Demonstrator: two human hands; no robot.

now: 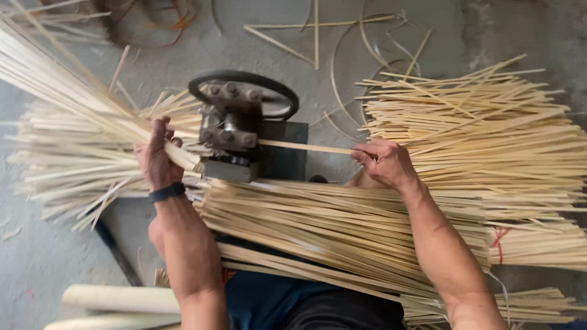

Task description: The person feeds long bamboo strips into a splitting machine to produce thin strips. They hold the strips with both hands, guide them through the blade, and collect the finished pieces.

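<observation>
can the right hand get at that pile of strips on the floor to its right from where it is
Probably yes. The right hand is pinching the strip coming out of the machine, and the pile of strips lies right beside it with nothing between; it would need to let go first.

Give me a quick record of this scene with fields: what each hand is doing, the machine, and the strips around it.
Left hand: left hand grips bamboo strips at the machine's left side
Right hand: right hand pinches a single strip coming out of the machine's right side
Machine: small metal machine with a black handwheel
Lap: bundle of strips lies across the lap
Floor right: heap of strips
Wrist: black band
</observation>
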